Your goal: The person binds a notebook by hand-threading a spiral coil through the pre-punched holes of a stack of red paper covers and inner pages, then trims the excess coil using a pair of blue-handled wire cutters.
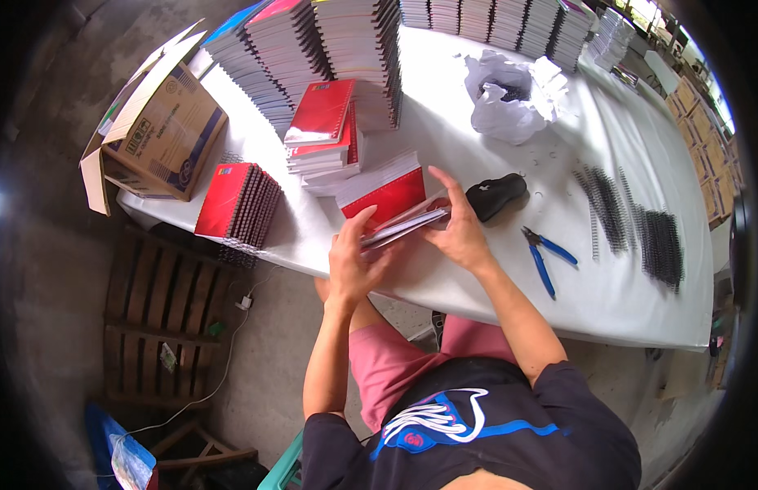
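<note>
Just over the table's near edge, an unbound-looking notebook (411,225) lies level between my hands, its white page edges toward me. My left hand (353,257) is closed around its left end. At the right end, my right hand (462,237) grips it from the side, one finger stretched upward. Right behind it, a pile of red-covered notebooks (389,198) leans on the table, with a row of punched holes along the cover. To the right of my right hand lies a black rounded tool (497,196). Blue-handled cutting pliers (545,257) rest nearer me.
Black spiral coils (663,245) lie at the right. Spiral-bound red notebooks (226,200) and an open cardboard box (168,135) stand at the left. More red notebooks (320,114), tall notebook stacks (354,57) and a white plastic bag (509,118) are farther back.
</note>
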The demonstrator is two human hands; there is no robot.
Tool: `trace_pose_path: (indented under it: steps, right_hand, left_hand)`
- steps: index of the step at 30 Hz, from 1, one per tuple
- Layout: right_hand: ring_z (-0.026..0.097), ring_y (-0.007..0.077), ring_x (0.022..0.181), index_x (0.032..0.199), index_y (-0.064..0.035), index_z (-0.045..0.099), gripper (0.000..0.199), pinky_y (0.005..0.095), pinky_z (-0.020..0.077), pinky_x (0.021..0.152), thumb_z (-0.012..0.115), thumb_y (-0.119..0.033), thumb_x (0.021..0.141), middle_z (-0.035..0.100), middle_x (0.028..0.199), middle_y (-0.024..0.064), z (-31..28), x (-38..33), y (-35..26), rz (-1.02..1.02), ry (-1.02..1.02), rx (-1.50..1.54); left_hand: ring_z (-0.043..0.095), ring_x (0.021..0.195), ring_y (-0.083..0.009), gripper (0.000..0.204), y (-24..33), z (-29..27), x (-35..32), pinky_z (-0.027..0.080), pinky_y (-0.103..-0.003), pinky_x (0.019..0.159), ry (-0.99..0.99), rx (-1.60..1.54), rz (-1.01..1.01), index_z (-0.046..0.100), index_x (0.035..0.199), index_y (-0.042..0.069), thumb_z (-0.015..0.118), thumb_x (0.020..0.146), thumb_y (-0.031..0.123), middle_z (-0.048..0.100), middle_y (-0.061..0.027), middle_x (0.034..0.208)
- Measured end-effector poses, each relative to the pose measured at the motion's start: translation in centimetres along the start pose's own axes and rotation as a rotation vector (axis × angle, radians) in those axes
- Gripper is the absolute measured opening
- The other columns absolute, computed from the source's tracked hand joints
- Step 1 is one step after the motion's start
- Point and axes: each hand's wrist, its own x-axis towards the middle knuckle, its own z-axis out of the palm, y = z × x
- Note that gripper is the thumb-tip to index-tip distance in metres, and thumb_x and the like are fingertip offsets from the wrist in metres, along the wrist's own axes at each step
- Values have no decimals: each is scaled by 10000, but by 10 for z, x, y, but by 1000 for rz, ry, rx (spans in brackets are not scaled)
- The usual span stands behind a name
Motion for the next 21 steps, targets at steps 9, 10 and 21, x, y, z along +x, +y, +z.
trace_pose_path:
  steps: [9,10,21]
  right_hand:
    - [602,131,826,1304,-81,423,704,269,449,770,790,-90,704,674,830,41,-41,-11,-27,-186,25,111]
    - [596,139,841,1360,-107,336,753,273,449,781,751,-54,734,655,839,48,-40,-17,-19,-124,-43,128]
    - [578,182,962,1462,-212,44,909,307,456,851,552,121,786,520,1071,140,-31,-47,7,139,-266,331]
  left_hand:
    - [544,841,-159,685,31,17,-15,450,-290,791,284,-574,-106,341,1271,70,759,732,2,528,-51,883]
    - [549,869,-174,757,30,25,-17,452,-305,799,285,-528,-143,308,1306,76,773,714,2,522,-68,922]
    - [314,1278,-337,452,83,54,-20,116,-589,1042,184,548,20,564,1200,177,684,769,243,485,-106,1132]
